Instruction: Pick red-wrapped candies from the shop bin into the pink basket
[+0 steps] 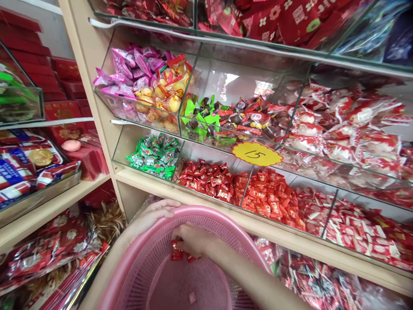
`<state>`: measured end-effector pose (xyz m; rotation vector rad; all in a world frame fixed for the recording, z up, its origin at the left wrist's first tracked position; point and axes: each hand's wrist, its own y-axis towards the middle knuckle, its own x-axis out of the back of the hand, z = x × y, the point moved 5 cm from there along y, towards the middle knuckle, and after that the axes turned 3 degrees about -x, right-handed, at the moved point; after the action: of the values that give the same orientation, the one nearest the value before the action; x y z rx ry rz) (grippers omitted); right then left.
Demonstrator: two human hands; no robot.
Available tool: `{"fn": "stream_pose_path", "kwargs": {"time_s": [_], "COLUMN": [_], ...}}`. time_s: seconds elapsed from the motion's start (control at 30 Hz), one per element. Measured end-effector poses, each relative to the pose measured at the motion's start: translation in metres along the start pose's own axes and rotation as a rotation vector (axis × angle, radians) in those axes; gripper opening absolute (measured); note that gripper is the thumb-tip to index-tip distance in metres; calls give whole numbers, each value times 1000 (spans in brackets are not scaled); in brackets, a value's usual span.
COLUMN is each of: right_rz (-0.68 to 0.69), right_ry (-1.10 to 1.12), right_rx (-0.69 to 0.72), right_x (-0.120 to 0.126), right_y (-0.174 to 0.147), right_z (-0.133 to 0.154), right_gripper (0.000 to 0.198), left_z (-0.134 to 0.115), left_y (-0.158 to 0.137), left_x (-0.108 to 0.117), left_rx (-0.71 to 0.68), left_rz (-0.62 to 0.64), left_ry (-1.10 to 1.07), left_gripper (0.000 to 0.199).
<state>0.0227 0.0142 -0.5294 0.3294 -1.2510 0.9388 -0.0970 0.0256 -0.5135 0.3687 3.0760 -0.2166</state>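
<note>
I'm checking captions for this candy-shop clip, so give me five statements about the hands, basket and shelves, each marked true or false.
1. The right hand is inside the pink basket, with red-wrapped candies at its fingers. True.
2. The left hand is down on the basket's floor. False: it is at the rim.
3. The yellow label reads 15. True.
4. The bottom-row green-wrapped candies are right of the dark-red candies. False: they are on the left.
5. The basket is filled to its rim. False: much of its floor is bare.
</note>
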Motion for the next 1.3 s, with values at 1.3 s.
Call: {"fn": "stream_pose_path", "kwargs": {"time_s": [1.3], "right_rz": [-434], "right_ry": [-151], "right_rx": [-329], "right_x": [132], "right_y": [5], "right_z": [-80], "right_gripper": [16], "left_z": [15], "left_y": [7], "left_x": [4], "left_rx": [37], "left_rz": [46], "left_ry": [-151], "left_gripper": [35]}}
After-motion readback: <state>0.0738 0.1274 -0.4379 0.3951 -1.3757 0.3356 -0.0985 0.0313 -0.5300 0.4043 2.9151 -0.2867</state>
